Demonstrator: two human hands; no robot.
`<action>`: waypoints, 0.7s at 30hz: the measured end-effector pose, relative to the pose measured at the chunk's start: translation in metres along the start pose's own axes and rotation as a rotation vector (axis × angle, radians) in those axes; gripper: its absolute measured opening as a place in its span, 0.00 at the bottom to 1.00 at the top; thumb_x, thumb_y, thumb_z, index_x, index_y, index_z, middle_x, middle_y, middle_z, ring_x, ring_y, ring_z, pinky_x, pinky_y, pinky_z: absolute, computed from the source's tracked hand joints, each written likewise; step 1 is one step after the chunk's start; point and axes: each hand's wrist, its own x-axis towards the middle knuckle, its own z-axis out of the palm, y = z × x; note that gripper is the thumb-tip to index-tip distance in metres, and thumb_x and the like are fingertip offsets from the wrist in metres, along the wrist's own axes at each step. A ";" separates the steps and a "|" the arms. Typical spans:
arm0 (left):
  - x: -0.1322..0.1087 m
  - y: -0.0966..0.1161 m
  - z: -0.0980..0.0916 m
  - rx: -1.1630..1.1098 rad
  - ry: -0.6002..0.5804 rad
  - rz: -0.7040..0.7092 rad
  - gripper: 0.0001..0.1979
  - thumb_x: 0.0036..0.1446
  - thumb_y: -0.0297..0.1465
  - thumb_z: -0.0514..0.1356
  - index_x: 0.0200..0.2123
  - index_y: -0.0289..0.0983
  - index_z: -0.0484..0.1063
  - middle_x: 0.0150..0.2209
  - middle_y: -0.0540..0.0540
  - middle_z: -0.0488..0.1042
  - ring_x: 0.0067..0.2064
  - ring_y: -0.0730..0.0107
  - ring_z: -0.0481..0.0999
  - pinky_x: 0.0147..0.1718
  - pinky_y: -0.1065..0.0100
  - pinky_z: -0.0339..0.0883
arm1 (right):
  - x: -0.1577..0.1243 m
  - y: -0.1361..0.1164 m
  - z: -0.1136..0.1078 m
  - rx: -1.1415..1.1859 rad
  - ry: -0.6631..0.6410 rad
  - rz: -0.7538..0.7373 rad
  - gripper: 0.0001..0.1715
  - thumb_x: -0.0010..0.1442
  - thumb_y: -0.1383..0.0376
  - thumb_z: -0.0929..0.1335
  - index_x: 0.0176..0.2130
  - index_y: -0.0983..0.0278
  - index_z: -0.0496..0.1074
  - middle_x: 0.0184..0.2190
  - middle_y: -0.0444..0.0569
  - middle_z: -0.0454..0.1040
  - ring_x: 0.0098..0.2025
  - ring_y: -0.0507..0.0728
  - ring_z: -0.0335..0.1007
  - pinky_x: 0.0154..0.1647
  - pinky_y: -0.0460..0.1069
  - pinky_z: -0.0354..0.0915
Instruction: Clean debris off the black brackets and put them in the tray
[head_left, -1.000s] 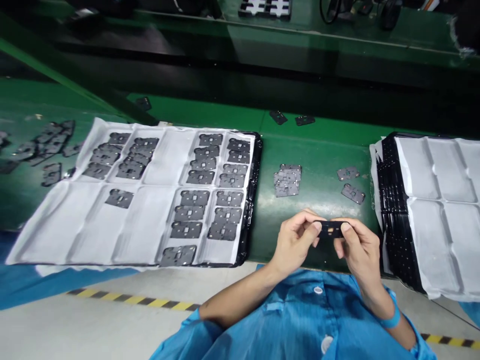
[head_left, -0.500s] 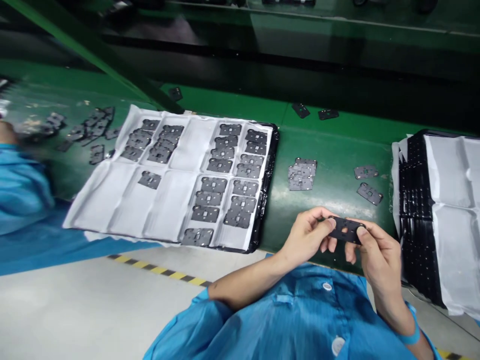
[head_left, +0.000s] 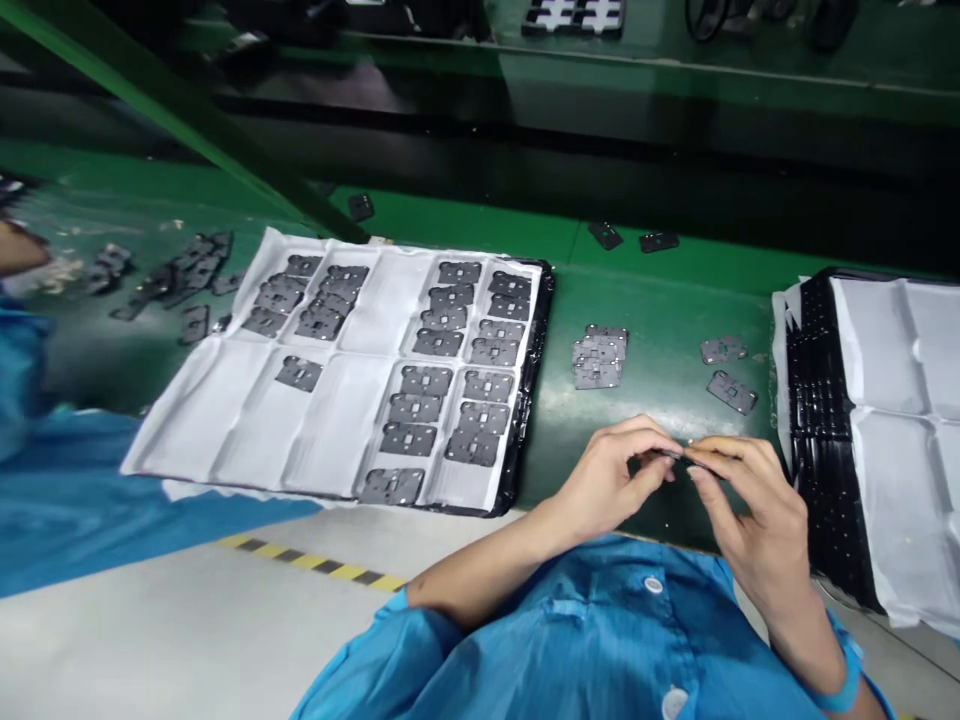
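Between my two hands, just above the bench's front edge, is a flat black plate [head_left: 684,457], now seen nearly edge-on. My left hand [head_left: 626,470] pinches one end, and my right hand [head_left: 750,495] grips the other between thumb and fingers. Beyond my hands lies an overlapping group of similar dark plates [head_left: 598,358] on the green bench. Two single plates, one [head_left: 724,349] behind the other [head_left: 732,391], rest to the right. To the left, a tray lined with white sheet [head_left: 330,410] holds many such plates in its compartments.
A stack of black trays [head_left: 829,430] with white liners stands at the right. Loose plates [head_left: 196,268] lie in a heap at the far left, near a co-worker's blue sleeve [head_left: 22,390]. A green post [head_left: 187,120] slants down behind the lined tray. More plates [head_left: 605,235] lie along the back.
The plate in my hands has tilted from showing its broad face to nearly edge-on, and my fingers have shifted around it. The co-worker's arm has moved at the left. The view has shifted slightly.
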 end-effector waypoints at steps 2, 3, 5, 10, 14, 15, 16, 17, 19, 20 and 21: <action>0.000 -0.001 0.000 0.083 -0.005 0.082 0.09 0.72 0.29 0.61 0.44 0.35 0.82 0.36 0.44 0.80 0.38 0.68 0.80 0.41 0.68 0.74 | -0.002 -0.002 -0.004 -0.092 -0.005 -0.052 0.12 0.73 0.70 0.71 0.53 0.60 0.81 0.47 0.52 0.79 0.50 0.60 0.75 0.52 0.56 0.74; 0.000 -0.001 0.002 0.140 -0.017 0.126 0.10 0.73 0.29 0.60 0.45 0.35 0.82 0.36 0.44 0.79 0.37 0.68 0.80 0.41 0.68 0.74 | -0.004 -0.004 -0.006 -0.122 -0.014 -0.065 0.13 0.74 0.70 0.71 0.55 0.60 0.81 0.47 0.53 0.78 0.50 0.61 0.74 0.51 0.57 0.73; -0.001 -0.002 0.006 0.281 -0.075 0.223 0.13 0.76 0.28 0.56 0.44 0.34 0.82 0.35 0.43 0.79 0.37 0.68 0.78 0.39 0.69 0.72 | -0.007 -0.008 -0.009 -0.135 -0.046 -0.081 0.18 0.74 0.70 0.70 0.60 0.60 0.79 0.45 0.53 0.78 0.47 0.61 0.73 0.48 0.57 0.73; 0.003 -0.003 0.014 0.389 -0.179 0.225 0.15 0.77 0.31 0.54 0.50 0.35 0.81 0.38 0.42 0.81 0.38 0.66 0.80 0.40 0.69 0.74 | -0.009 -0.013 -0.032 -0.081 -0.070 -0.073 0.23 0.75 0.71 0.68 0.62 0.52 0.78 0.42 0.48 0.81 0.43 0.62 0.75 0.46 0.58 0.73; 0.002 -0.011 0.012 0.349 -0.085 0.104 0.13 0.74 0.35 0.58 0.45 0.39 0.83 0.34 0.45 0.83 0.34 0.67 0.82 0.38 0.69 0.75 | -0.014 -0.002 -0.081 -0.156 0.118 0.162 0.16 0.74 0.64 0.70 0.57 0.51 0.81 0.38 0.48 0.81 0.37 0.60 0.77 0.41 0.56 0.73; 0.001 -0.015 0.010 0.349 -0.075 0.069 0.13 0.73 0.35 0.59 0.42 0.39 0.83 0.30 0.46 0.82 0.31 0.67 0.82 0.36 0.70 0.74 | -0.016 0.004 -0.096 -0.203 0.207 0.248 0.15 0.73 0.61 0.71 0.56 0.52 0.82 0.36 0.47 0.81 0.34 0.59 0.76 0.39 0.55 0.72; 0.001 -0.020 0.007 0.354 -0.069 0.034 0.12 0.72 0.35 0.60 0.40 0.39 0.83 0.28 0.48 0.81 0.30 0.68 0.81 0.35 0.71 0.74 | -0.019 0.010 -0.113 -0.240 0.306 0.326 0.14 0.71 0.59 0.72 0.55 0.53 0.83 0.35 0.47 0.80 0.33 0.58 0.75 0.37 0.54 0.72; 0.001 -0.026 0.004 0.359 -0.074 -0.010 0.12 0.71 0.36 0.60 0.40 0.39 0.82 0.26 0.49 0.81 0.29 0.68 0.81 0.34 0.71 0.74 | -0.021 0.019 -0.130 -0.258 0.402 0.392 0.13 0.70 0.57 0.74 0.53 0.54 0.83 0.35 0.47 0.80 0.32 0.57 0.75 0.36 0.53 0.72; 0.003 -0.039 -0.001 0.368 -0.083 -0.080 0.14 0.70 0.39 0.60 0.36 0.39 0.81 0.25 0.50 0.80 0.26 0.69 0.80 0.30 0.73 0.73 | -0.022 0.040 -0.169 -0.258 0.561 0.487 0.13 0.66 0.57 0.76 0.49 0.58 0.84 0.32 0.46 0.79 0.29 0.55 0.73 0.31 0.50 0.70; 0.004 -0.045 -0.004 0.379 -0.090 -0.102 0.15 0.70 0.41 0.60 0.35 0.40 0.80 0.25 0.51 0.79 0.25 0.69 0.79 0.28 0.73 0.73 | -0.021 0.052 -0.190 -0.270 0.616 0.534 0.13 0.65 0.59 0.77 0.49 0.60 0.84 0.30 0.45 0.78 0.27 0.54 0.72 0.29 0.49 0.69; 0.005 -0.050 -0.005 0.392 -0.102 -0.115 0.17 0.70 0.42 0.59 0.34 0.40 0.80 0.25 0.51 0.79 0.25 0.69 0.79 0.28 0.73 0.73 | -0.019 0.067 -0.212 -0.304 0.673 0.588 0.12 0.64 0.63 0.77 0.48 0.63 0.84 0.29 0.45 0.77 0.27 0.53 0.71 0.29 0.48 0.69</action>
